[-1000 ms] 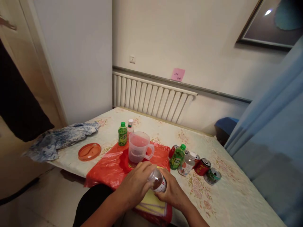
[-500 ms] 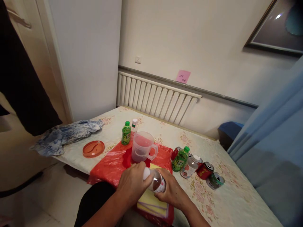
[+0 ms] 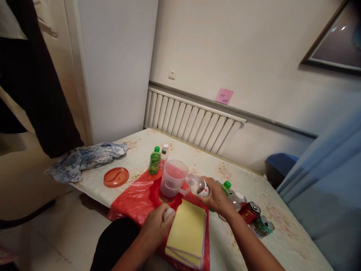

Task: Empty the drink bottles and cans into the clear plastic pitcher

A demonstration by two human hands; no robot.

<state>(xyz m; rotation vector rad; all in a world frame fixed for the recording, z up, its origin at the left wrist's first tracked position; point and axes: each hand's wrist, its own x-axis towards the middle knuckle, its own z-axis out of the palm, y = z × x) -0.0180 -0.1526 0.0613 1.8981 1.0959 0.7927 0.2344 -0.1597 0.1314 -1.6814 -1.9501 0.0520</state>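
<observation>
My right hand [image 3: 216,195] grips a clear bottle [image 3: 199,186] with a white and red label, tilted so its open mouth is at the right rim of a clear plastic pitcher [image 3: 172,180]. Closed around a white cap [image 3: 167,213], my left hand [image 3: 155,226] is in front of the pitcher. The pitcher stands on a red plastic sheet [image 3: 132,197]. Yellow cloths [image 3: 187,229] lie stacked in front of it. Whether liquid is flowing from the bottle is too small to tell.
Behind the pitcher stand a green bottle [image 3: 154,161] and a small white-capped bottle [image 3: 165,151]. An orange lid [image 3: 116,177] and a blue patterned cloth [image 3: 93,158] lie at the left. Right of my right hand are a red can [image 3: 249,212], a green can [image 3: 262,226] and several other containers.
The white cap has come off the bottle and is in my left hand, which moved down. My right hand has carried the bottle up to the pitcher and tipped it. The view has shifted slightly.
</observation>
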